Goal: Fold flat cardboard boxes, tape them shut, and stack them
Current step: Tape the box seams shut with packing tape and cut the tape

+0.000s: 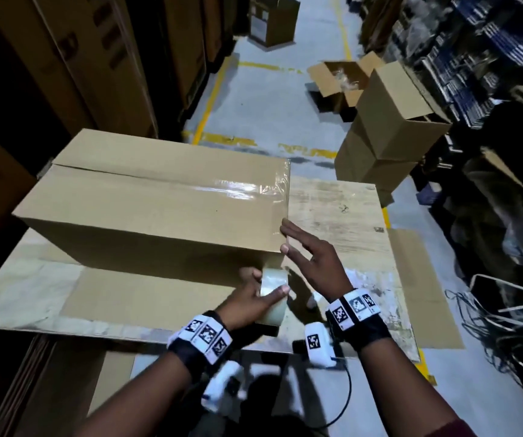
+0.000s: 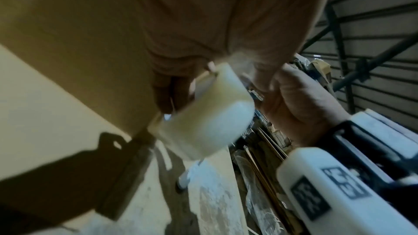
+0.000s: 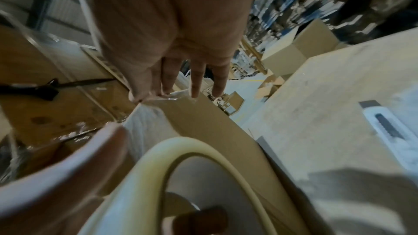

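— Beside the worktable [image 1: 342, 203], what crowds the aisle?
— Stacked cartons [image 1: 386, 130] and an open carton [image 1: 339, 80] holding clear plastic.
— And on the table?
— A long brown box [image 1: 146, 200], its top seam glossy with clear tape. The left hand [image 1: 253, 298] grips a tape roll [image 1: 272, 294] at its near right corner; the right hand [image 1: 313, 257], fingers straight, touches that corner.

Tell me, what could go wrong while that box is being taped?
The tape roll in the left hand is low at the box's right end; the strip could wrinkle or stick to itself before the right hand smooths it down.

The tape looks laid only on the right part of the top seam; the left part may gape.

A utility knife lies nearby on the table and could be knocked.
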